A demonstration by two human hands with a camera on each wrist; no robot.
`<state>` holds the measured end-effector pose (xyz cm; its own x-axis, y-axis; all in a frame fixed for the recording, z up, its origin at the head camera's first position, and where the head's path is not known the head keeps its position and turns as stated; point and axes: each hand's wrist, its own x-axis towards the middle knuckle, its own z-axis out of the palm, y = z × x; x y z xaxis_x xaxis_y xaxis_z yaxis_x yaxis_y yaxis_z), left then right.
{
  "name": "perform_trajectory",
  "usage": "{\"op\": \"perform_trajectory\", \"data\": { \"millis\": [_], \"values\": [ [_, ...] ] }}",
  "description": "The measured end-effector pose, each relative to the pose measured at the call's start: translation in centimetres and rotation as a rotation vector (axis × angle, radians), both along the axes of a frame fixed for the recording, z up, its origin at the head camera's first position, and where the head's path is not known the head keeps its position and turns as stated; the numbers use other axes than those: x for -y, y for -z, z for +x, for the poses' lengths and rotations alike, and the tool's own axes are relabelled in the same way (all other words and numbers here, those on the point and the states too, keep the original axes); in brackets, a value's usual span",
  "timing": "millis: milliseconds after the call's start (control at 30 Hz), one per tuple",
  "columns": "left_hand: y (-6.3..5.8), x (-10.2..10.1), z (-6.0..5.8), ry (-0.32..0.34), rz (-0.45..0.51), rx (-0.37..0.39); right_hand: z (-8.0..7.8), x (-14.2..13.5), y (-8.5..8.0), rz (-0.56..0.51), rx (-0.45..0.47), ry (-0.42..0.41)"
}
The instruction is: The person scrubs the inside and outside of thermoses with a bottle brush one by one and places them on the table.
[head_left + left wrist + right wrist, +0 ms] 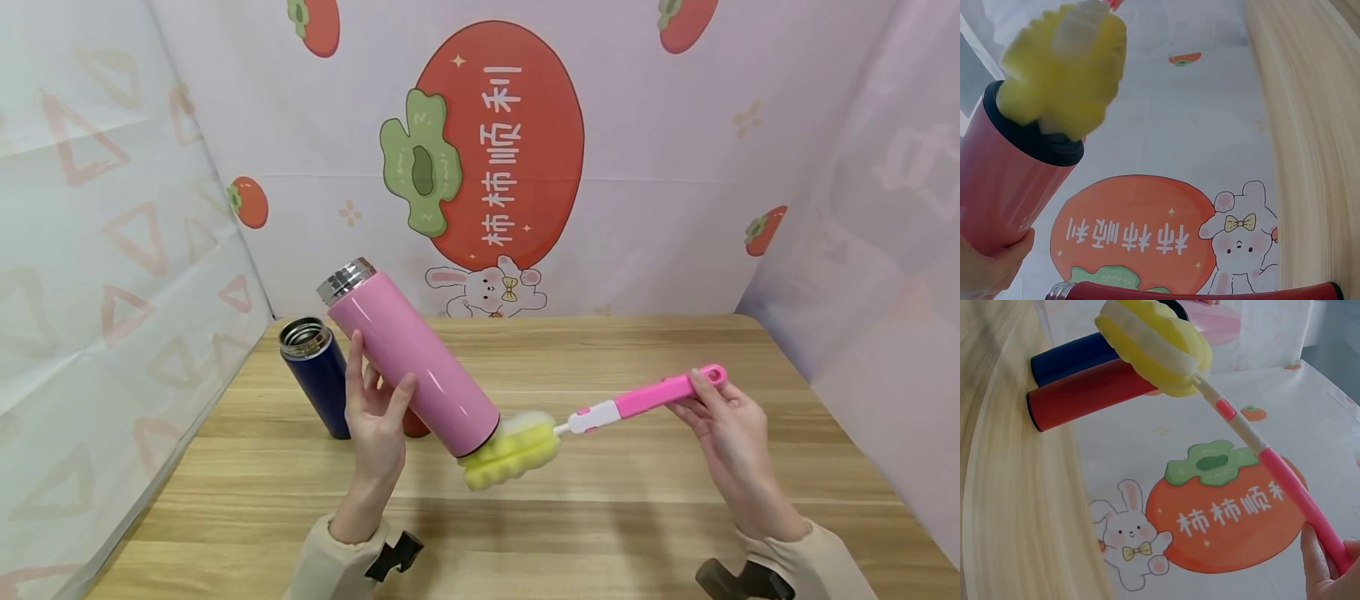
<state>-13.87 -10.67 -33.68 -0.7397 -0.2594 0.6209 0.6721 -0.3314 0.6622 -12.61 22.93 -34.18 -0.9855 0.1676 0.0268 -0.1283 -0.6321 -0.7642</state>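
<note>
My left hand grips a pink thermos bottle in the air. The bottle is tilted, its silver neck up to the left and its dark base down to the right. My right hand pinches the pink handle of a bottle brush near its hanging loop. The brush's yellow and white sponge head is at the bottle's base; in the left wrist view it covers part of the black bottom and looks blurred. The bottle's mouth faces away from me, so its inside is hidden.
Behind my left hand a dark blue thermos bottle stands on the wooden table, its mouth uncovered. Beside it is a red thermos bottle, mostly hidden in the head view. Printed cloth walls the back and both sides.
</note>
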Motion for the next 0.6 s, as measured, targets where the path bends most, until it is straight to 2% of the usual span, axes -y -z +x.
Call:
{"op": "perform_trajectory", "data": {
  "millis": [167,267,333,433,500,533,567,600],
  "values": [
    [0.1,0.2,0.0,-0.007,-0.01,-0.001,0.4,-0.7,-0.2,-0.035,-0.015,-0.003],
    [0.3,0.3,0.0,-0.005,-0.015,0.0,-0.2,-1.9,0.8,-0.044,-0.03,0.005],
    [0.3,0.3,0.0,-0.005,-0.021,0.007,-1.4,-3.8,2.9,-0.03,-0.034,0.016],
    [0.4,0.4,0.1,-0.001,-0.027,0.009,-4.4,-7.8,8.2,0.016,-0.052,0.039],
    [0.4,0.5,0.2,0.003,-0.028,0.014,-6.2,-10.2,11.2,0.009,-0.103,0.022],
    [0.5,0.5,0.2,0.008,-0.027,0.013,-6.8,-10.9,12.1,0.02,-0.136,0.02],
    [0.5,0.6,0.2,0.015,-0.023,0.012,-6.4,-10.4,11.4,0.014,-0.115,0.021],
    [0.5,0.6,0.2,0.02,-0.019,0.012,-5.6,-9.4,9.8,-0.008,-0.12,0.008]
  ]
}}
